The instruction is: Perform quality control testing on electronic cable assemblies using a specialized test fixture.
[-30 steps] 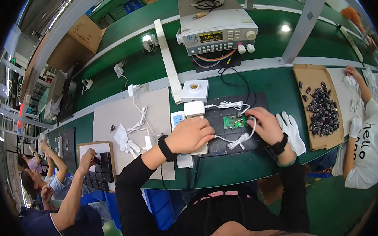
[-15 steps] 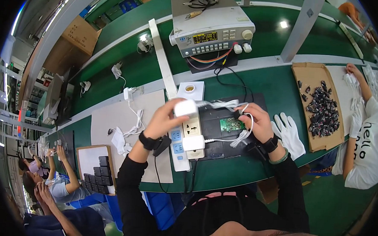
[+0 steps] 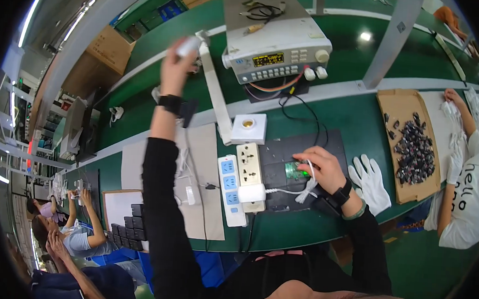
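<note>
My left hand (image 3: 174, 73), smeared by motion, is stretched out to the far left beside the white post, closed around a white power adapter (image 3: 188, 47). My right hand (image 3: 326, 167) pinches the end of a white cord (image 3: 309, 186) at a small green circuit board (image 3: 292, 170), where a green light glows; the fingers hide the plug. That cord, bundled with a tie, runs from a second white adapter (image 3: 252, 193), seated in the cream power strip (image 3: 249, 166). Alongside is a white strip with blue sockets (image 3: 227, 182).
Behind the strips stand a white box with a round socket (image 3: 247, 124) and a grey bench instrument (image 3: 277, 48). White gloves (image 3: 370, 181) and a cardboard tray of small black parts (image 3: 412, 153) lie right. Black adapters (image 3: 129, 230) sit left. Other people work on both sides.
My left hand has carried the white adapter from above the power strip to the far left. My right hand has shifted onto the circuit board with a cord end, and a green light now shows.
</note>
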The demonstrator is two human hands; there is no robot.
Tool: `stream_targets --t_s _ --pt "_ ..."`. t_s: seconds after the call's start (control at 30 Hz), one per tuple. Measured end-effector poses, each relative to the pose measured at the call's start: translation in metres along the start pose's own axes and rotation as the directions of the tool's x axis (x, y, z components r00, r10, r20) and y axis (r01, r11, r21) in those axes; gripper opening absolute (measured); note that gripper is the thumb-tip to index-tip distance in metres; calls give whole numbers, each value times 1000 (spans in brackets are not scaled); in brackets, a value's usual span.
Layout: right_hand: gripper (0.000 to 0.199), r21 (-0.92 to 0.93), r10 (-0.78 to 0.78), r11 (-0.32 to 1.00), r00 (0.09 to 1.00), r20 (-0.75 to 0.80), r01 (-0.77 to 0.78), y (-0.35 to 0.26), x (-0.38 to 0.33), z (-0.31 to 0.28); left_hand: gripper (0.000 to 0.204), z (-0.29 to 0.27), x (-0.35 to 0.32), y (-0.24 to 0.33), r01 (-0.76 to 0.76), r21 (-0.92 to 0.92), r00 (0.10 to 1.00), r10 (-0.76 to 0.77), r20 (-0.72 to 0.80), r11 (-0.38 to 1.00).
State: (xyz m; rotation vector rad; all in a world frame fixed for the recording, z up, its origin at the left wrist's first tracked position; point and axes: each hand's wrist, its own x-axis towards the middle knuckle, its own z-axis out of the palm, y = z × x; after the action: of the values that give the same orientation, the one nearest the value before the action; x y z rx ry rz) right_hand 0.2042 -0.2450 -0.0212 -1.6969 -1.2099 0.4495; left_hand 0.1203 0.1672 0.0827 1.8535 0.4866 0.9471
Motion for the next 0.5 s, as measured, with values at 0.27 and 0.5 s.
stream_targets --t_s 0.27,0.5 --pt "31 10 -56 998 998 34 56 7 0 -3 51 48 -22 -119 -161 504 907 -74 415 849" --pt "32 47 -10 999 999 34 8 7 -3 -9 22 4 52 -149 -242 925 966 -13 257 294"
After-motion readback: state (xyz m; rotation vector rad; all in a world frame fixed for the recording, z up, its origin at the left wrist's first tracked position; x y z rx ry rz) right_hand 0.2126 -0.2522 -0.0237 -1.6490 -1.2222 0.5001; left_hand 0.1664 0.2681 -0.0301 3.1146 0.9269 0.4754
